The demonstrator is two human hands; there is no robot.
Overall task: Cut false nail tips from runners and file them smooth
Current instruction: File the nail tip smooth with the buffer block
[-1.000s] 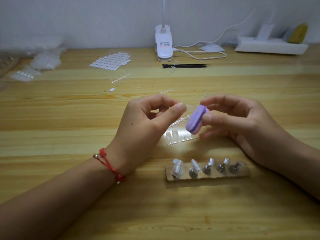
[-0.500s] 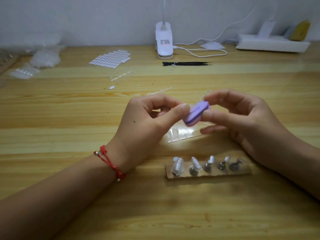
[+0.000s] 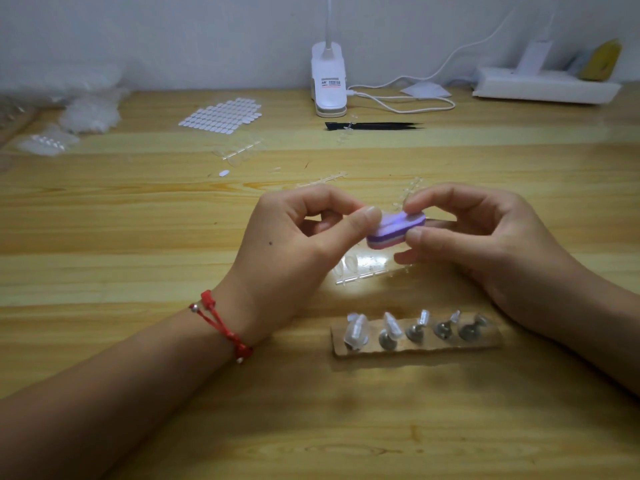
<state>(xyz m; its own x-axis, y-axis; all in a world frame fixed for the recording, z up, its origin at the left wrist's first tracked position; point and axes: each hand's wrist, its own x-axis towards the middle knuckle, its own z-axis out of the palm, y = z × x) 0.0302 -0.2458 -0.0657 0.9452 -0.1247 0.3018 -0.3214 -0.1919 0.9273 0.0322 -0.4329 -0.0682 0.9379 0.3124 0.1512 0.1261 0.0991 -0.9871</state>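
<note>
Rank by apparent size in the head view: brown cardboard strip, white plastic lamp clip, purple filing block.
1. Brown cardboard strip.
2. White plastic lamp clip and purple filing block look alike; the lamp sits farther away, so unranked.

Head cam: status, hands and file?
Right hand grips file. Left hand pinches at file's end, contents too small to see. Nothing blocking.

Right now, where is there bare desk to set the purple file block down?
Bare wood: the near strip in front of the peg stand, and the band left of the left hand. Also right of the tweezers. Crowded: runners lie under and behind both hands; the right hand holds the file block.
</note>
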